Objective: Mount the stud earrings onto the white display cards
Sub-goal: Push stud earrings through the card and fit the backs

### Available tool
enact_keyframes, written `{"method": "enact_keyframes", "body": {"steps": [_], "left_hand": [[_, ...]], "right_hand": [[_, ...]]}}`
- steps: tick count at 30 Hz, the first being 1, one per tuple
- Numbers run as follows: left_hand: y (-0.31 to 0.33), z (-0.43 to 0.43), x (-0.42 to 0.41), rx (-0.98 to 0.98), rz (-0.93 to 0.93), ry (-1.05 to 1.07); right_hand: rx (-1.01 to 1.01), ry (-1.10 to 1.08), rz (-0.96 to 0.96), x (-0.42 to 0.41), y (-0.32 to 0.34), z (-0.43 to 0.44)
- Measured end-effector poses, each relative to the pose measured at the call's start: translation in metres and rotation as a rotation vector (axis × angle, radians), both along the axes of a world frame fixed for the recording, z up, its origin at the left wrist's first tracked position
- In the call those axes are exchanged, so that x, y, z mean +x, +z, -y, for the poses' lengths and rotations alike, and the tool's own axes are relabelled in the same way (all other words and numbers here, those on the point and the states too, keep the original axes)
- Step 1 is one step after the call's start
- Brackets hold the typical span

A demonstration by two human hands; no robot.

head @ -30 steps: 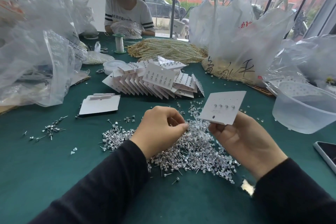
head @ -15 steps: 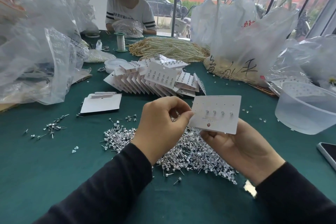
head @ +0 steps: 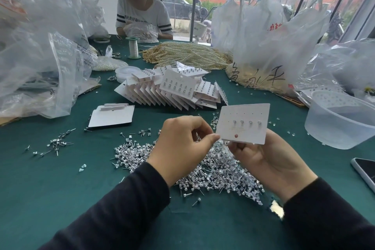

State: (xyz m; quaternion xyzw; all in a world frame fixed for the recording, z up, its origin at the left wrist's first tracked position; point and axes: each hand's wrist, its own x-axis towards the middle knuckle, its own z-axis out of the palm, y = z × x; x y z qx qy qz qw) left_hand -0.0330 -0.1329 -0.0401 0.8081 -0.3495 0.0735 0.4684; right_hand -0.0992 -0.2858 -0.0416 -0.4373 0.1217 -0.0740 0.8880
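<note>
Right hand [head: 272, 160] gripped display card [head: 243, 113] (four studs [head: 242, 122] mounted), left hand [head: 180, 148] curled beside, contents unclear, stud pile [head: 219, 170] beneath.

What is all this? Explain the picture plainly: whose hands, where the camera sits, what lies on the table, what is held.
No machine here: a person works with bare hands, and one camera worn on their head looks forward and down. The right hand holds a white display card from below; four studs sit in one row on it. The left hand is curled, thumb and forefinger pinched beside the card's lower left corner; whether a stud is between them is too small to tell. Below them a pile of loose stud earrings lies on the green table. Farther back are a stack of filled cards, blank cards, pearl strands and, to the right, a clear plastic tub and a phone. Another person sits across the table.
</note>
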Motion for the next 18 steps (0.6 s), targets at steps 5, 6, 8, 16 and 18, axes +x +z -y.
{"method": "enact_keyframes", "body": {"steps": [5,6,8,16,18], "left_hand": [[-0.007,0.000,-0.004,0.330,0.065,-0.148],[-0.008,0.000,-0.004,0.362,0.049,-0.176],[-0.006,-0.001,-0.003,0.366,-0.028,-0.217],[-0.017,0.004,0.011,0.474,0.141,0.040],[-0.019,0.010,0.011,0.600,0.170,0.020]], "right_hand": [[-0.029,-0.082,-0.055,0.003,-0.001,0.003],[-0.027,-0.099,-0.072,0.003,-0.001,0.004],[-0.017,-0.125,-0.094,0.004,-0.001,0.006],[0.012,-0.166,-0.131,0.004,0.002,0.007],[-0.016,-0.160,-0.132,0.004,0.002,0.006]]}}
